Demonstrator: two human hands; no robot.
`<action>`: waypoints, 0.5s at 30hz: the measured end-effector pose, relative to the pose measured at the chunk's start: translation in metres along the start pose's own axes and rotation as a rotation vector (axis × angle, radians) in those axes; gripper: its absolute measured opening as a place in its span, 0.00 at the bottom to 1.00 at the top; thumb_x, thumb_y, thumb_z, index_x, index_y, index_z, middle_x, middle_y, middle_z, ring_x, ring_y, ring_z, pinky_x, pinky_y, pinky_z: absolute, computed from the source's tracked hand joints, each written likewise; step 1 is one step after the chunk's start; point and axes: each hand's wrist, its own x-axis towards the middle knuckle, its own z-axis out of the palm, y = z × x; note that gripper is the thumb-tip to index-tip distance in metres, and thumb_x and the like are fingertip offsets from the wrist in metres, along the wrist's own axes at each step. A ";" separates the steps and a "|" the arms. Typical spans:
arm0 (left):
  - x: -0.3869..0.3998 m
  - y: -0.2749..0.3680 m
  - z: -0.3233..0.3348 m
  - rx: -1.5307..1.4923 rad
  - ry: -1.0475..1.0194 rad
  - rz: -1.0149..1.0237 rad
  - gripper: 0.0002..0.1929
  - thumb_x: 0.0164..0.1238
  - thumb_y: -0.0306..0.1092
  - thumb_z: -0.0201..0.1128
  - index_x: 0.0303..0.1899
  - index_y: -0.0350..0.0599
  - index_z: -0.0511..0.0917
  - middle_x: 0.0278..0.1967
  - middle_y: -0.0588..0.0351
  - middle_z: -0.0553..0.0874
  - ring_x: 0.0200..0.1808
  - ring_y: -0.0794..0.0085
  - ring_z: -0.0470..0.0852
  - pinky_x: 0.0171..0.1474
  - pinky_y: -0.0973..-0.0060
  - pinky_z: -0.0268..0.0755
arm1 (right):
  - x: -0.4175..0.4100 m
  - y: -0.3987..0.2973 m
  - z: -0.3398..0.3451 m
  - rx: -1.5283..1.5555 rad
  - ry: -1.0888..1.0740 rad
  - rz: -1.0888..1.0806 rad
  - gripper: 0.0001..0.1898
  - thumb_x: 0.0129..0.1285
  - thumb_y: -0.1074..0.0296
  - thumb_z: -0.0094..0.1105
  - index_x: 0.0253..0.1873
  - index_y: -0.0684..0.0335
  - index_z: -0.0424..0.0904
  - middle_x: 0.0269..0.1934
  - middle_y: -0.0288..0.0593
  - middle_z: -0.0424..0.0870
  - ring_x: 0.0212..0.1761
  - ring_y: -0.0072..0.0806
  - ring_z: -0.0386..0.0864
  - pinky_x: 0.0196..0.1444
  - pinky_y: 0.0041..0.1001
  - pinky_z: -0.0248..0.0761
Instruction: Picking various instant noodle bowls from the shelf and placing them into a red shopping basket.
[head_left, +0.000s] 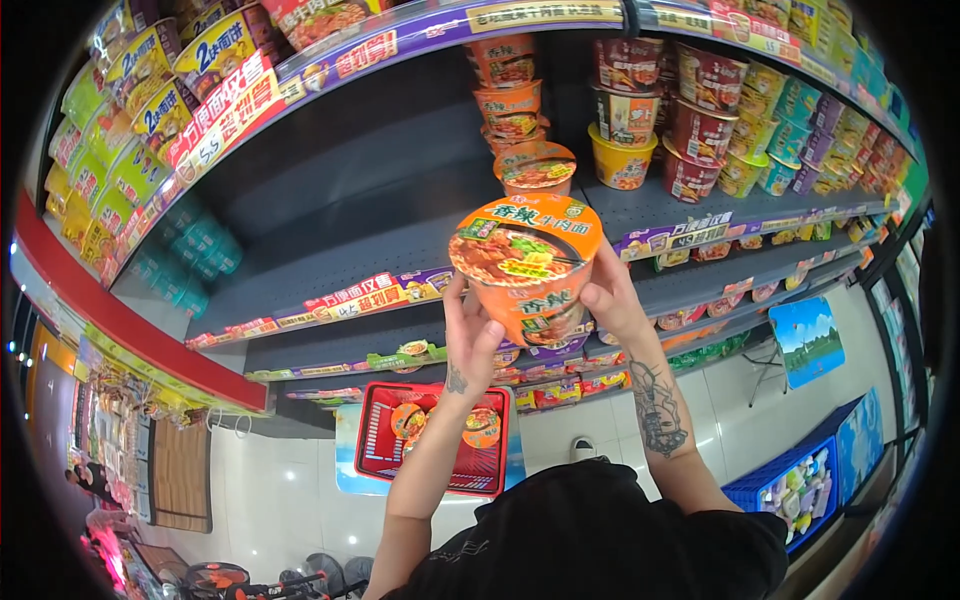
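Observation:
Between my two hands is an orange instant noodle bowl, its picture lid tilted towards me. My left hand supports it at the lower left, and my right hand grips its right side. Just behind it, another orange noodle bowl stands near the shelf's front, with a stack of orange noodle bowls farther back. Below my forearms, a red shopping basket holds several orange noodle bowls; my left forearm partly hides them.
Dark metal shelving with price strips spans the view. Stacked maroon noodle tubs stand at the right, teal tubs at the left. A blue crate of bottles and a small folding table are on the right floor side.

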 end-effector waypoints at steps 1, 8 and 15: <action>0.002 -0.001 0.003 -0.002 -0.005 -0.003 0.42 0.80 0.42 0.60 0.81 0.42 0.42 0.76 0.37 0.65 0.78 0.55 0.66 0.78 0.58 0.60 | -0.001 -0.006 0.004 -0.034 0.000 0.003 0.51 0.67 0.50 0.72 0.83 0.69 0.50 0.79 0.48 0.63 0.82 0.35 0.59 0.82 0.37 0.51; 0.004 -0.025 0.007 0.187 0.138 0.110 0.26 0.88 0.37 0.49 0.78 0.41 0.56 0.73 0.45 0.69 0.75 0.62 0.68 0.77 0.60 0.61 | -0.013 -0.019 0.005 -0.130 0.009 -0.062 0.58 0.60 0.69 0.75 0.86 0.66 0.38 0.83 0.54 0.54 0.85 0.41 0.54 0.84 0.39 0.46; -0.003 -0.016 0.016 0.416 0.190 0.094 0.25 0.85 0.34 0.53 0.75 0.34 0.64 0.68 0.47 0.76 0.71 0.64 0.74 0.75 0.65 0.63 | -0.033 -0.010 0.012 -0.306 0.177 -0.051 0.53 0.59 0.68 0.79 0.81 0.66 0.48 0.79 0.56 0.60 0.83 0.43 0.59 0.83 0.44 0.50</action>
